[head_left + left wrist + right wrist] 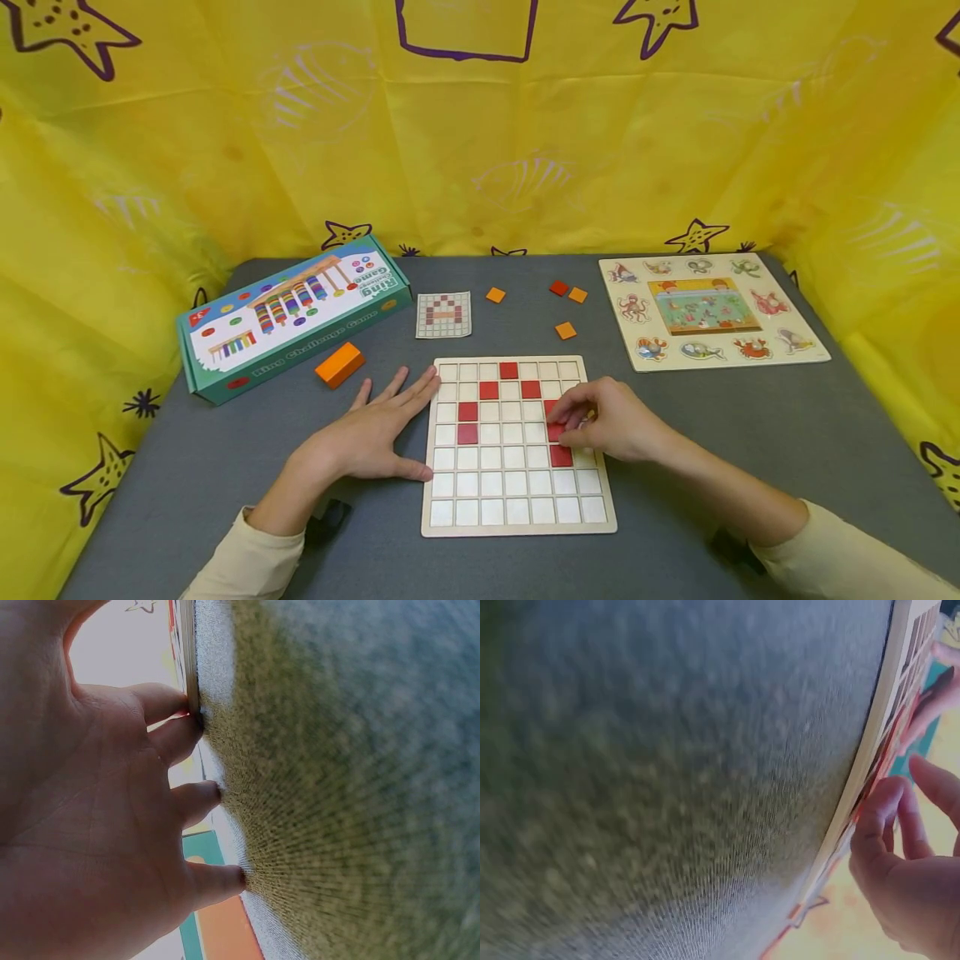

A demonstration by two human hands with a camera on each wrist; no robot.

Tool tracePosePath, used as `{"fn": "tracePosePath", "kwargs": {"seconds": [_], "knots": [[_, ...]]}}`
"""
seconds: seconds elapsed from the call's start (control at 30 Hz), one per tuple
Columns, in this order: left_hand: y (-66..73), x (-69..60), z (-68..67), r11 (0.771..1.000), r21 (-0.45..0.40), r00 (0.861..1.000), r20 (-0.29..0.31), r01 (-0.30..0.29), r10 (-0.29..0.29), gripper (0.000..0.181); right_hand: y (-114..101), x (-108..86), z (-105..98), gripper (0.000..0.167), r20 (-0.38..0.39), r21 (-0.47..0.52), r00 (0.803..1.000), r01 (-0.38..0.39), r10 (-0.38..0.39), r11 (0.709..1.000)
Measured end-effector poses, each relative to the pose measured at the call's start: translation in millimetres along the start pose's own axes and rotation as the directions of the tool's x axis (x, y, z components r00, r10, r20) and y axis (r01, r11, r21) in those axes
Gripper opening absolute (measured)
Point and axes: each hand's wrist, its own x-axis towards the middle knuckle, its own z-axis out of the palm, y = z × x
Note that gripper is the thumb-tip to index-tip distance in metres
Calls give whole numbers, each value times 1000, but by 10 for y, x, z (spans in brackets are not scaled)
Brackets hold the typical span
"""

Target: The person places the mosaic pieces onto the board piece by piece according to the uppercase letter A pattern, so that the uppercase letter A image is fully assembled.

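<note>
A wooden grid board [517, 530] lies flat with pale squares and several red tiles [468, 412] in its cells. My left hand [371, 433] is spread at the board's left edge, fingertips and thumb touching the frame; the left wrist view shows the same hand [97, 810] with its fingers apart. Over the red tiles on the right side of the board is my right hand [615, 421], fingers loosely bent and fingertips at a red tile [555, 432], which they partly cover. In the right wrist view that hand [911, 877] has thumb and fingers apart, with no tile visible between them.
A small pattern card [444, 316] lies behind the board. Loose orange tiles [566, 331] and one red tile [558, 287] lie farther back. An orange block [340, 365] and a green game box [296, 321] are left; a sea-animal puzzle [712, 312] is right.
</note>
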Motion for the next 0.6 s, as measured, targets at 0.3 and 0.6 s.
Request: {"fn": "tracePosePath", "kwargs": {"seconds": [0.3, 0.6], "knots": [[8, 5, -9, 1000, 3, 1000, 3, 0, 0, 122, 48, 286, -213, 20, -121, 11, 992, 21, -20, 1000], [3, 5, 11, 1000, 4, 1000, 8, 8, -8, 123, 100, 720, -488, 29, -252, 89, 966, -32, 54, 995]]}}
